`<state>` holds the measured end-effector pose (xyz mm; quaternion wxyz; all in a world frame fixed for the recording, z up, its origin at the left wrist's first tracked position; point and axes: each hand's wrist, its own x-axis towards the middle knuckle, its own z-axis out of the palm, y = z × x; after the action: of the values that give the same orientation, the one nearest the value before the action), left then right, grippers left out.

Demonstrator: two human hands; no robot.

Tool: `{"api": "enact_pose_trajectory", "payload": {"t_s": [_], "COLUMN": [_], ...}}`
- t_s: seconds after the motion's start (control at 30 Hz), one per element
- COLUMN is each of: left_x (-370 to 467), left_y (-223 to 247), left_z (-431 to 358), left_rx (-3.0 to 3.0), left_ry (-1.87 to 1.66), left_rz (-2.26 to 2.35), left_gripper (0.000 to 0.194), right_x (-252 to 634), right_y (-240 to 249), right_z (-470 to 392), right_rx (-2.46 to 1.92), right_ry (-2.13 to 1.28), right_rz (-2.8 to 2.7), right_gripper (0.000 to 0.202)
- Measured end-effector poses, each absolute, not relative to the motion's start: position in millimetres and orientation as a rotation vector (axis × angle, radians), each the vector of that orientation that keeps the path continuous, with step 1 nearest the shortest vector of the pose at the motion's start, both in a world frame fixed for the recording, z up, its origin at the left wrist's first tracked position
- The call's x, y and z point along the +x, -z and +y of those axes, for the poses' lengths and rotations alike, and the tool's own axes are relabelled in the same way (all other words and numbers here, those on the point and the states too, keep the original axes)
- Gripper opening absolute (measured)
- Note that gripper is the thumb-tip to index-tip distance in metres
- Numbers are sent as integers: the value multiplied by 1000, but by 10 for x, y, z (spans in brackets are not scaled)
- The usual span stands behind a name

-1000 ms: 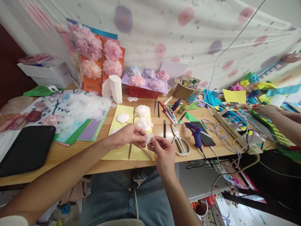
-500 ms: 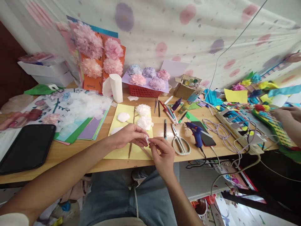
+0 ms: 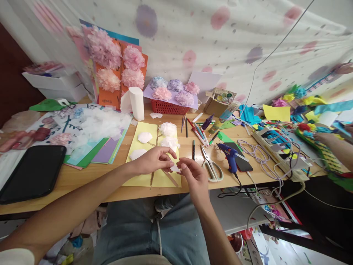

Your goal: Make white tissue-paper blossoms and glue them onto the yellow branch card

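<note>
Between my fingertips is a small piece of white tissue paper (image 3: 174,168), over the lower right of a yellow sheet (image 3: 165,180). My left hand (image 3: 154,160) pinches its left side, and my right hand (image 3: 194,175) pinches its right side. Brown painted branches run across the sheet. Fluffy white tissue blossoms (image 3: 168,129) sit at its upper right; a flatter white tissue piece (image 3: 145,137) lies at the upper left and another (image 3: 137,154) below it, near my left wrist. My left hand hides part of the sheet's middle.
Scissors (image 3: 211,167), a marker (image 3: 193,150) and a blue glue gun (image 3: 230,157) lie to the right, with cables and a power strip (image 3: 278,156) beyond. Left are a black tablet (image 3: 32,173) and white tissue (image 3: 100,123). Another person's hand (image 3: 327,139) is at far right.
My hands have moved slightly apart, and the tissue between them looks more spread and a little lower. The yellow sheet has shifted slightly. The other person's hand at far right has moved.
</note>
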<state>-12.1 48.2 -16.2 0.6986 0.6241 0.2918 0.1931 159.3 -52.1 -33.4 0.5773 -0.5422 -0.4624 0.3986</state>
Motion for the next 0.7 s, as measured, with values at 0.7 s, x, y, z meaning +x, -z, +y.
{"api": "enact_pose_trajectory", "payload": {"t_s": [0.7], "left_x": [-58], "left_y": [118], "left_z": [387], "left_rx": [1282], "left_ry": [-478], "left_rz": [678], "left_gripper": [32], "right_x": [1302], "right_y": [398], "right_z": [-445], "right_rx": [-1195], "right_ry": [-987], "right_rz": [-647], "right_gripper": [31]}}
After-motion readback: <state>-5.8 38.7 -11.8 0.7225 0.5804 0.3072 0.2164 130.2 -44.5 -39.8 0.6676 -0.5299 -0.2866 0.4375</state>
